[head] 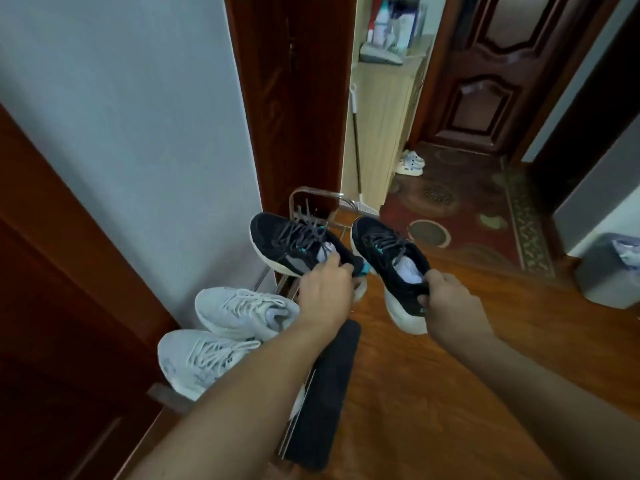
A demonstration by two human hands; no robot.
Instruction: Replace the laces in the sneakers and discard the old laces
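two black sneakers with white soles, both up in the air over the wood floor (467, 358). the left sneaker (294, 244) is held at its heel collar by the left hand (325, 289), fingers curled over the rim. the right sneaker (391, 268) is held the same way by the right hand (450, 303), thumb inside the opening, fingers on the outside of the heel. both still have grey laces (304, 230) threaded through, loose ends sticking up on the left one. something white is stuffed inside each shoe, can't tell what.

below the left arm a pair of white sneakers (225, 327) sits on a metal shoe rack (311, 199) against the wall, with a dark mat (325, 393) just beside them. a grey trash bin (606, 271) stands at the far right, well apart from the hands. a patterned red rug (467, 202) lies ahead near a dark wooden door (485, 74).
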